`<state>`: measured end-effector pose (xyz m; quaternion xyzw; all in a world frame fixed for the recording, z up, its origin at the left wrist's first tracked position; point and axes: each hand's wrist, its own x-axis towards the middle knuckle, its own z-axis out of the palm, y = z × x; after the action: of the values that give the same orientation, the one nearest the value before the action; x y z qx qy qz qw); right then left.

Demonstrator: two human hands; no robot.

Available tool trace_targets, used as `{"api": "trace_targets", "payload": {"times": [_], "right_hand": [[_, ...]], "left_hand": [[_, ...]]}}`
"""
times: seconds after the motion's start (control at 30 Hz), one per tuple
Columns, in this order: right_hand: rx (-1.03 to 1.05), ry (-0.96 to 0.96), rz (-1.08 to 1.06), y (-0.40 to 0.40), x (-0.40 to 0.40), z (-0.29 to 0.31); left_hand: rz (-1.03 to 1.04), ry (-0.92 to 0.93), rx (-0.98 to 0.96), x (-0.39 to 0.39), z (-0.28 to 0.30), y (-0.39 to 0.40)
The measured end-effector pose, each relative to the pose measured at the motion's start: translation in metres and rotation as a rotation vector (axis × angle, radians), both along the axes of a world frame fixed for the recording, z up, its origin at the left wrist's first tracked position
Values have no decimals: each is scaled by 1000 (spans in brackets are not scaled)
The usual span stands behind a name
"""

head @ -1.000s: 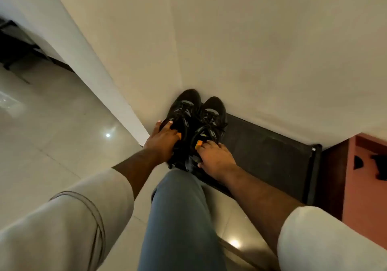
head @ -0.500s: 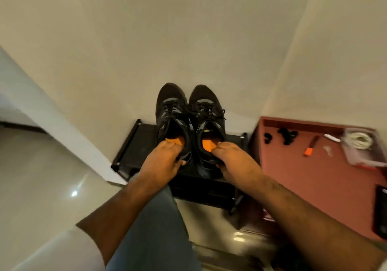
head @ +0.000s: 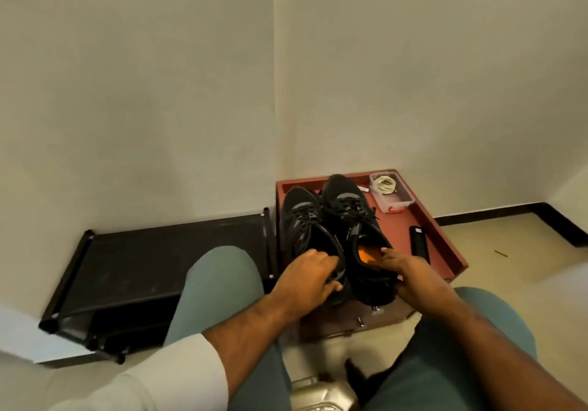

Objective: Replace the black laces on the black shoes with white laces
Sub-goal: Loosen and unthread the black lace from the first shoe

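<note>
Two black shoes with black laces are over the red-brown table, toes pointing away from me. My left hand grips the heel collar of the left shoe. My right hand grips the heel of the right shoe, whose orange insole shows at the opening. A coil of white laces lies in a clear plastic box at the table's far right corner.
A black shoe rack stands to the left against the wall. A black remote-like object lies on the table's right side. My knees in grey-blue trousers frame the table. A metal object sits on the floor between my legs.
Both hands have carried the pair of shoes from the black rack rightward over the red-brown table. The view has swung right with them.
</note>
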<state>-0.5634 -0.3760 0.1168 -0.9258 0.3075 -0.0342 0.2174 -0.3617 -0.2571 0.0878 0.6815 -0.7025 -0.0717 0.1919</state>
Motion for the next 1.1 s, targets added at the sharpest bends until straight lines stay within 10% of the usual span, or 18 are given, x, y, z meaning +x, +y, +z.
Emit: {"api": "trace_targets", "payload": {"times": [0.87,1.1], "right_hand": [[-12,208,-135,-49,23,-94],[-16,292,-189,-58,18,-99]], "left_hand": [[-150,87,-142,-13,-98,-28],[-52,177,226,-26,-93,-48]]}}
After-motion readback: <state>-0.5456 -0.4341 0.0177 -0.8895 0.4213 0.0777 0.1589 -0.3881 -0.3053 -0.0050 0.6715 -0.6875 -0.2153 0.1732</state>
